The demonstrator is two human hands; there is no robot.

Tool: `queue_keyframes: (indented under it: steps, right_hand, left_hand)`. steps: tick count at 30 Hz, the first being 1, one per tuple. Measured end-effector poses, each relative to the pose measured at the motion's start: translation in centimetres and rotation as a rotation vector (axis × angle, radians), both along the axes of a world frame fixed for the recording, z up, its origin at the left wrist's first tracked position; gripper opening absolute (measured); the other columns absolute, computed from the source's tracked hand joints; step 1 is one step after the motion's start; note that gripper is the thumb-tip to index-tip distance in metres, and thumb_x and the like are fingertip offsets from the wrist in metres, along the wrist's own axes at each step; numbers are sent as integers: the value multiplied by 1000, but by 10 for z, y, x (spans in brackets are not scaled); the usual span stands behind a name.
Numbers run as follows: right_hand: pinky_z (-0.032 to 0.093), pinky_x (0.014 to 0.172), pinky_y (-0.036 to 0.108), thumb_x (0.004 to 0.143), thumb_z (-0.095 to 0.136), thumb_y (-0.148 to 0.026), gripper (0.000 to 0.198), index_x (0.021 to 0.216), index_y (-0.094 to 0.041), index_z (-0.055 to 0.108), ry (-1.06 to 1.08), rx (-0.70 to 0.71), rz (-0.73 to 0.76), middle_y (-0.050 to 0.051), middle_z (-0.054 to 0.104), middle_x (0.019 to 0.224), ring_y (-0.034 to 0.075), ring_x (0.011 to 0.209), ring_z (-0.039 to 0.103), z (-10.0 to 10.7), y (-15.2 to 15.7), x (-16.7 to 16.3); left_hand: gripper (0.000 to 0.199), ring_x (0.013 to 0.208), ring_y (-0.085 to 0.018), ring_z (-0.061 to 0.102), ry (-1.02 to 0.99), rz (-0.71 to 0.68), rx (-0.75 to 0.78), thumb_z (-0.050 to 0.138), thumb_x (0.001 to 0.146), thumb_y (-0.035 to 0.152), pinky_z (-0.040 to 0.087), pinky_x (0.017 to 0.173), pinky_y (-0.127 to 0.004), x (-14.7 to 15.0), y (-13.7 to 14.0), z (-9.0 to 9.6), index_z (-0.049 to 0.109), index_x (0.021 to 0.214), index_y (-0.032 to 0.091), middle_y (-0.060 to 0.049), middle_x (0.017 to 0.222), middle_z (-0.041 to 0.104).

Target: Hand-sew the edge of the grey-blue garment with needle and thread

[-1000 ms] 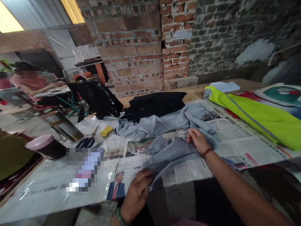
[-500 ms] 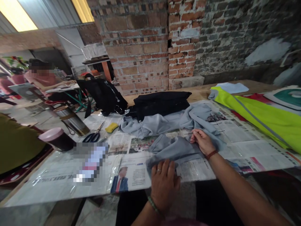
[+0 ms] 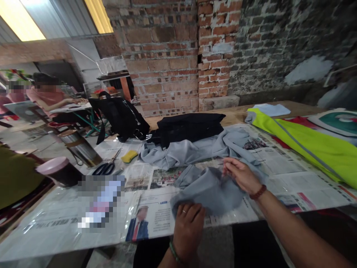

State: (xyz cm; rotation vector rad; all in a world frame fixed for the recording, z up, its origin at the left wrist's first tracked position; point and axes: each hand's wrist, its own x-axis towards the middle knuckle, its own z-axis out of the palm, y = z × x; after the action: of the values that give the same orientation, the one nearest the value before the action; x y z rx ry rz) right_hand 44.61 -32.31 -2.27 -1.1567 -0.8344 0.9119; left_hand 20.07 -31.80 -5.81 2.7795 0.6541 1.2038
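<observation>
Grey cloth (image 3: pixel 212 188) lies bunched on the newspaper near the table's front edge, and it looks continuous with more grey cloth behind. My left hand (image 3: pixel 188 227), wearing a ring and a green bracelet, has its fingers curled over the near left edge of this cloth. Above the right part of the cloth, my right hand (image 3: pixel 244 176), with a dark red bracelet, holds its thumb and fingertips pinched together. Whatever lies between those fingertips is too small and blurred to make out.
Newspaper under clear plastic covers the table (image 3: pixel 150 219). Scissors (image 3: pixel 107 166), a yellow sponge (image 3: pixel 129 156), a lidded cup (image 3: pixel 60 171) and a steel flask (image 3: pixel 80 147) stand left. Black folded fabric (image 3: pixel 191 128) and a black bag (image 3: pixel 119 117) lie behind; a neon-yellow garment (image 3: pixel 309 147) and an iron (image 3: pixel 337 121) right.
The near grey cloth has been lifted and spread into a raised fold between my hands. My left hand's fingers have curled more, and my right hand has turned slightly, its fingertips still together.
</observation>
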Motion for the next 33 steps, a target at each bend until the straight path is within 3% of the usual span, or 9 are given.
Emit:
queue_keyframes:
  steps: [5, 8, 12, 20, 33]
  right_hand:
    - [44, 68, 26, 83, 45, -22, 20, 92, -19, 62, -678, 27, 275, 3, 56, 76, 12, 71, 55, 23, -25, -30]
    - [42, 73, 24, 84, 41, -14, 24, 95, -20, 62, -965, 131, 363, 5, 55, 86, 12, 81, 53, 15, -36, -42]
    - [40, 69, 22, 78, 40, -4, 31, 95, -19, 61, -1168, 100, 418, 5, 52, 86, 12, 78, 50, -4, -41, -51]
    - [35, 65, 22, 81, 41, -12, 27, 95, -23, 61, -1362, -63, 440, 4, 48, 88, 13, 76, 46, -13, -44, -60]
    - [34, 65, 23, 80, 39, -11, 31, 99, -23, 61, -1438, -122, 469, 6, 48, 91, 14, 76, 45, -11, -46, -64]
  left_hand:
    - [15, 81, -18, 52, -26, -49, -26, 48, 81, 9, 35, 76, -34, -1, 0, 2, 60, 84, 18, -2, 86, 64]
    - [15, 80, -18, 52, -22, -76, -45, 48, 81, 10, 35, 75, -34, -2, -1, 3, 60, 85, 18, -3, 83, 63]
    - [17, 81, -18, 52, -14, -98, -61, 49, 79, 8, 35, 76, -35, -4, -1, 3, 60, 86, 17, -4, 84, 63]
    - [16, 81, -18, 52, -24, -111, -58, 52, 78, 8, 36, 74, -35, -4, -1, 3, 60, 86, 18, -3, 84, 63]
    - [15, 80, -17, 52, -30, -121, -62, 52, 78, 9, 37, 73, -34, -4, 1, 1, 60, 87, 17, -3, 84, 63]
